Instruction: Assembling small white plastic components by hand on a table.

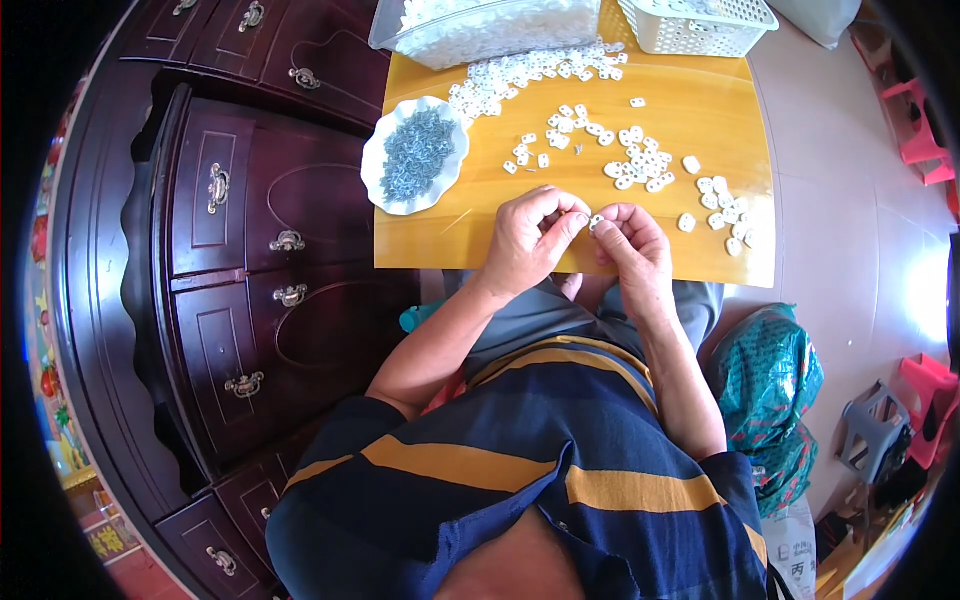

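Above the near edge of the wooden table (pixel 440 240), my left hand (pixel 530 240) and my right hand (pixel 638 258) meet, fingertips almost touching. Pinched between the right thumb and forefinger is a small white plastic piece (pixel 596 222) with a dark hole. The left thumb and forefinger are closed right beside it; whatever they grip is too small to make out. Past my hands lie loose white pieces (pixel 640 160) in scattered groups, with a few tiny metal bits among them. At the left, a white scalloped dish (pixel 373 165) holds a heap of small grey metal screws (pixel 418 155).
A clear plastic bin (pixel 480 45) full of white pieces stands at the far edge, beside a white perforated basket (pixel 700 38). Dark wooden drawers (pixel 225 190) border the table's left. Green bags (pixel 765 380) and a grey stool (pixel 872 430) stand on the floor at right.
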`<state>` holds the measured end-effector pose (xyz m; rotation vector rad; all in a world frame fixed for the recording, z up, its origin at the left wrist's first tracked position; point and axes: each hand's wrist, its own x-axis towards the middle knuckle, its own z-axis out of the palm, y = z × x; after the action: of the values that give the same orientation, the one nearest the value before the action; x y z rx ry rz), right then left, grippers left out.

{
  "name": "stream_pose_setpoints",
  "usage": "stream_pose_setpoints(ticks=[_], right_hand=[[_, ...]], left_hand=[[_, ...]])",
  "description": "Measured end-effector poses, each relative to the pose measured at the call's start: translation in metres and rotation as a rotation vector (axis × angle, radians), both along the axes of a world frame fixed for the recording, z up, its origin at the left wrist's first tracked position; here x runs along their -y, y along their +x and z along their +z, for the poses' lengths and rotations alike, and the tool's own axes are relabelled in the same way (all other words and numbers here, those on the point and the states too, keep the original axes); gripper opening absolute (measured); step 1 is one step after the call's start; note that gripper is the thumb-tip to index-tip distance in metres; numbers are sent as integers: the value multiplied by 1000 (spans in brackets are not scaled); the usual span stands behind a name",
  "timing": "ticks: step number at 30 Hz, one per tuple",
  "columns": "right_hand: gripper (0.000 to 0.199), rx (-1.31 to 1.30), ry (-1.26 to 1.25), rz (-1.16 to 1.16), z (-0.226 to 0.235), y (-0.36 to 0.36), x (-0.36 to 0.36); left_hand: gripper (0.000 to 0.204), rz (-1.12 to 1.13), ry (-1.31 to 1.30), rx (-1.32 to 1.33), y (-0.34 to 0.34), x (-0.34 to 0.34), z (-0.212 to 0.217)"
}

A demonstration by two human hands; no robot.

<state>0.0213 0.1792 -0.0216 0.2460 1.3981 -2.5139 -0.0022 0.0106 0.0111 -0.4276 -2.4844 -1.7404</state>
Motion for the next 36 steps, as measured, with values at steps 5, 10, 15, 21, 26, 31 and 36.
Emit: stream_pose_setpoints(ticks=[5, 10, 15, 21, 26, 31, 36], right_hand=[[10, -10, -8, 4, 0, 1, 0], [10, -9, -3, 5, 0, 1, 1], [10, -11, 0, 3, -4, 0, 0], [9, -18, 43, -11, -4, 0, 1], [9, -9, 55, -18, -5, 1, -1], [9, -17, 62, -29, -1, 0, -6], [10, -23, 21, -93, 2, -6, -20]], left_hand=[[3, 0, -14, 16, 1, 2, 0], [2, -1, -22, 21, 2, 3, 0], [2, -3, -25, 27, 1, 1, 1], [3, -46, -133, -12, 0, 0, 7], [4, -53, -129, 16, -1, -2, 7], [6, -98, -56, 99, -6, 1, 6], [15, -47, -96, 19, -42, -1, 12]])
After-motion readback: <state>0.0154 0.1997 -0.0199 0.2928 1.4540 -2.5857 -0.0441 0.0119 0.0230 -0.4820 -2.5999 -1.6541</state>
